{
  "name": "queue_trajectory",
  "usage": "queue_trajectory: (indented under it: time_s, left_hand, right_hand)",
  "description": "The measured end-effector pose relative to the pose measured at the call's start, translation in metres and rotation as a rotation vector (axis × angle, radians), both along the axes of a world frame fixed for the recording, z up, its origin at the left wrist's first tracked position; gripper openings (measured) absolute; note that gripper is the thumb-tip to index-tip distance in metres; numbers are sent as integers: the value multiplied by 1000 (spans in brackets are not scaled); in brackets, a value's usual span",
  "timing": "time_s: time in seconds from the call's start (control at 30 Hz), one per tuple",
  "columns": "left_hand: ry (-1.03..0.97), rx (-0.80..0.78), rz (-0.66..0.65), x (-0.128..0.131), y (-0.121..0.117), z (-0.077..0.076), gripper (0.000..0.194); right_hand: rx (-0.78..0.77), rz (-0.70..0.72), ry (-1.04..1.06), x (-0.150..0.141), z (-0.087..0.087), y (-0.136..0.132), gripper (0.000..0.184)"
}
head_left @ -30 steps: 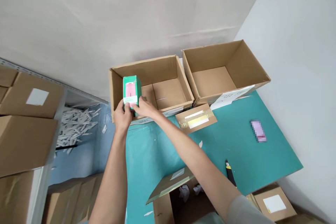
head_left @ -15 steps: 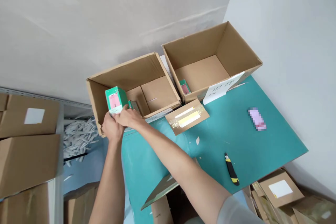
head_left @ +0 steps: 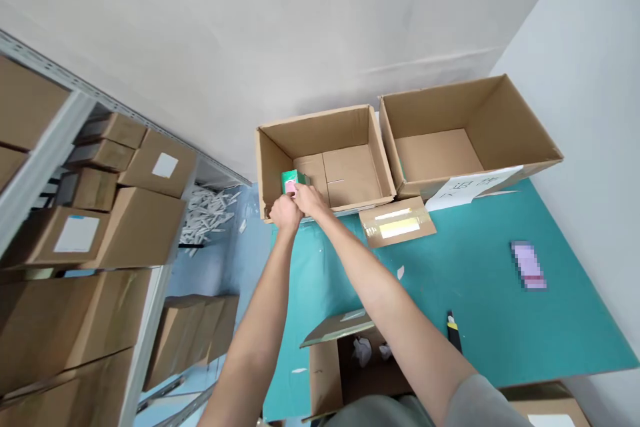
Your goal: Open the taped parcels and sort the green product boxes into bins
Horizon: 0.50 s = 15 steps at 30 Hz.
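A small green box with a pink picture (head_left: 290, 180) is down inside the left open carton (head_left: 320, 123), at its near left corner. My left hand (head_left: 287, 213) is closed at the box's near end, over the carton's front edge. Beside it my right hand (head_left: 309, 199) grips the same box from the right, its fingers close to those of my left hand. The fingertips and the lower part of the box are partly hidden by the hands and the carton wall.
To the right stands another open carton (head_left: 445, 107) with a handwritten paper (head_left: 470, 185) on its front. A taped cardboard piece (head_left: 397, 221), a utility knife (head_left: 453, 333) and a pixelated pink item (head_left: 529, 265) lie on the green table (head_left: 500, 320). Near my body is an opened carton (head_left: 324, 373). Boxes fill the left shelf (head_left: 159, 320).
Both hands have lowered the green box from above the left carton's front edge down into it. My view has turned left, showing more of the shelf and the near opened carton.
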State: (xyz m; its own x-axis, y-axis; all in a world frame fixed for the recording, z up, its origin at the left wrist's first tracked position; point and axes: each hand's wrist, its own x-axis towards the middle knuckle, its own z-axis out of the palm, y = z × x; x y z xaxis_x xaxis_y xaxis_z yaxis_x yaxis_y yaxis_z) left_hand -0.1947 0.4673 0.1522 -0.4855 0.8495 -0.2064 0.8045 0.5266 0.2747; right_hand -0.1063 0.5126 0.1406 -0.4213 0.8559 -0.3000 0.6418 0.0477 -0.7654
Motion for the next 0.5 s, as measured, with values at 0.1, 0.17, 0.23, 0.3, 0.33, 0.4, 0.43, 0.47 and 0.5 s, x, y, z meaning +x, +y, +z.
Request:
queue_trajectory:
  time_s: [0.1,0.17,0.23,0.3,0.33,0.4,0.43,0.47,0.5]
  left_hand:
    - [-31,66,13,5,0,9,41]
    - [-130,200,-20,6,0,15,40]
    - [-264,427,-93,4,-12,17,42]
    - [-363,637,-163,-2,-45,9,48]
    - [-392,694,-179,-5,-71,2,51]
    - [-434,702,-152,-12,-144,-17,54]
    - [-459,659,-106,-14,-187,-27,54]
    - [-496,593,-39,-15,-233,-38,54]
    - [-553,506,33,-15,-279,-47,53]
  right_hand:
    - [182,-9,34,6,16,-12,51]
    - [264,7,86,12,30,-18,49]
    - [309,10,155,26,41,-31,45]
    - [341,1,238,57,47,-55,43]
    - [363,-17,278,80,47,-73,44]
    - [407,-98,310,141,41,-121,49]
    - [422,-168,297,177,36,-150,52]
    - [423,-266,270,214,30,-182,55]
    - [401,-380,230,249,22,-217,60]
